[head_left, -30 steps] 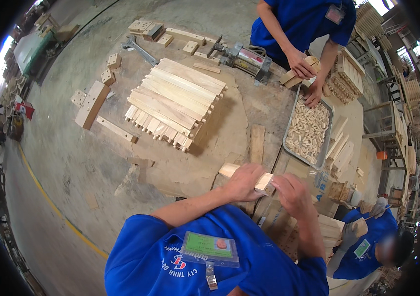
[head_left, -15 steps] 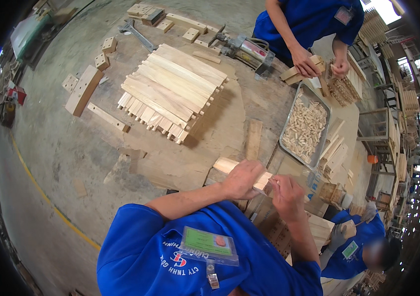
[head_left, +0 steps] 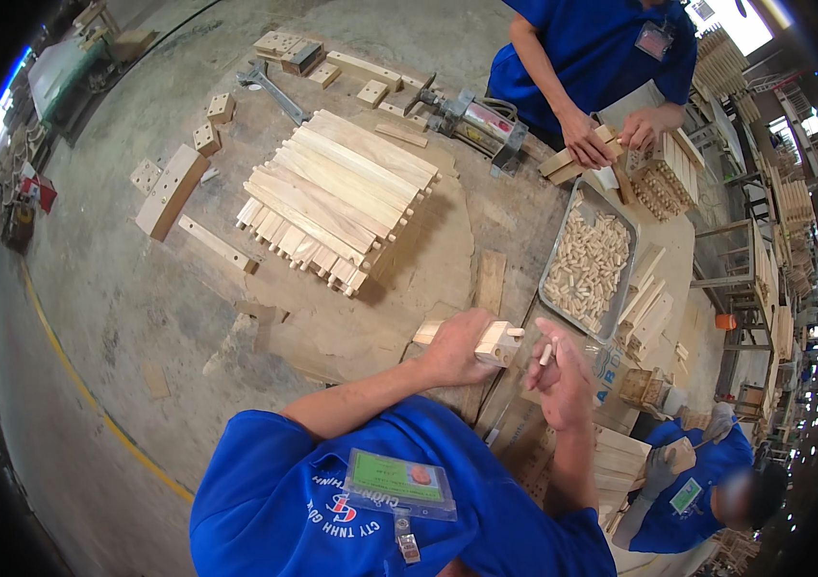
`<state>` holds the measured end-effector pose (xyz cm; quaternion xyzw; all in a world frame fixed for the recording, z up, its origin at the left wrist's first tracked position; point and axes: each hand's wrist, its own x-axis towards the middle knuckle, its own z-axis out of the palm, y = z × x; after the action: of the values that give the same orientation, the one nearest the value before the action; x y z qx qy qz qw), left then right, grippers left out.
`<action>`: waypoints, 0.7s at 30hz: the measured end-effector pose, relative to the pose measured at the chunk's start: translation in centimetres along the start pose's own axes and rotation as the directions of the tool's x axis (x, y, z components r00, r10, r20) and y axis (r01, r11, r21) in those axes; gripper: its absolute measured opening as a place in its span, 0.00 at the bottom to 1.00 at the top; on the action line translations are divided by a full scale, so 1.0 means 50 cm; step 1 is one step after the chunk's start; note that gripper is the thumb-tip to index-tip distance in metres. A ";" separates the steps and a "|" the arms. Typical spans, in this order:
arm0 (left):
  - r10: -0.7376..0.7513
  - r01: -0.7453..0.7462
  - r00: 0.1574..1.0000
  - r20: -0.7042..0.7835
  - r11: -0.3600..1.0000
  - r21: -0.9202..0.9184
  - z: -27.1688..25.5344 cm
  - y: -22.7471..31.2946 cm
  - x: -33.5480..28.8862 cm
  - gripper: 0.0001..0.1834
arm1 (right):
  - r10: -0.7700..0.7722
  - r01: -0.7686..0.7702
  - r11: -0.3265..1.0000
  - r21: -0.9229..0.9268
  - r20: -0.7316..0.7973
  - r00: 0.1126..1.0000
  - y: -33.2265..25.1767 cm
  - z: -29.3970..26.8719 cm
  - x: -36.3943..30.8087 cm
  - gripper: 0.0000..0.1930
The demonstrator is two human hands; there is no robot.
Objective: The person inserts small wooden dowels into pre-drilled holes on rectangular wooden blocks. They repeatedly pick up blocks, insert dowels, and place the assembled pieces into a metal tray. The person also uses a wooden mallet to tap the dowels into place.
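Note:
My left hand [head_left: 457,348] grips a short pale wooden bar [head_left: 497,341] held level above the worktable, with a dowel peg sticking out of its right end. My right hand [head_left: 560,370] is just right of that end and pinches a small wooden dowel [head_left: 545,355] between its fingers. A metal tray [head_left: 550,277] filled with several loose dowels lies a little beyond both hands.
A stack of finished wooden bars [head_left: 337,197] lies in the middle of the round worktable [head_left: 409,288]. A person in blue across the table [head_left: 592,58] handles bars beside another pile [head_left: 669,178]. A second person [head_left: 688,490] works at lower right. Wood blocks [head_left: 171,190] lie on the left.
My right hand has drawn slightly away from the bar's end and now holds a dowel up. The view has shifted a little; the person across the table moved their hands.

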<state>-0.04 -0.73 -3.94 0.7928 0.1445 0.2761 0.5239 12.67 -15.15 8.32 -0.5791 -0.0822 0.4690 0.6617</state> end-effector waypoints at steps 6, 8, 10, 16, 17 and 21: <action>-0.011 0.011 1.000 -0.009 1.000 0.001 0.001 -0.004 -0.004 0.28 | -0.046 0.101 0.921 -0.376 0.154 0.987 -0.015 -0.021 -0.003 0.21; -0.002 0.002 1.000 -0.013 1.000 0.001 0.002 -0.005 -0.005 0.28 | -0.119 0.173 0.889 -0.423 0.151 0.981 -0.018 -0.022 0.001 0.17; -0.008 0.008 1.000 -0.013 1.000 0.007 0.003 -0.005 -0.005 0.28 | -0.139 0.189 0.868 -0.459 0.141 0.980 -0.025 -0.020 0.007 0.13; 0.002 -0.002 1.000 -0.011 1.000 0.030 0.004 0.000 -0.001 0.28 | -0.264 0.334 0.644 -0.688 0.210 0.941 -0.016 -0.032 0.020 0.06; 0.002 -0.001 1.000 -0.012 0.999 0.041 0.004 0.001 -0.001 0.27 | -0.283 0.338 0.593 -0.731 0.204 0.937 -0.014 -0.030 0.021 0.05; 0.010 -0.009 1.000 -0.025 0.999 0.040 0.006 -0.003 -0.003 0.27 | -0.405 0.487 0.246 -0.838 0.368 0.837 -0.039 0.018 0.022 0.07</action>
<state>0.02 -0.96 -4.19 0.8002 0.1528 0.2858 0.5046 13.68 -13.53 9.77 -0.7763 -0.5091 0.1597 0.3356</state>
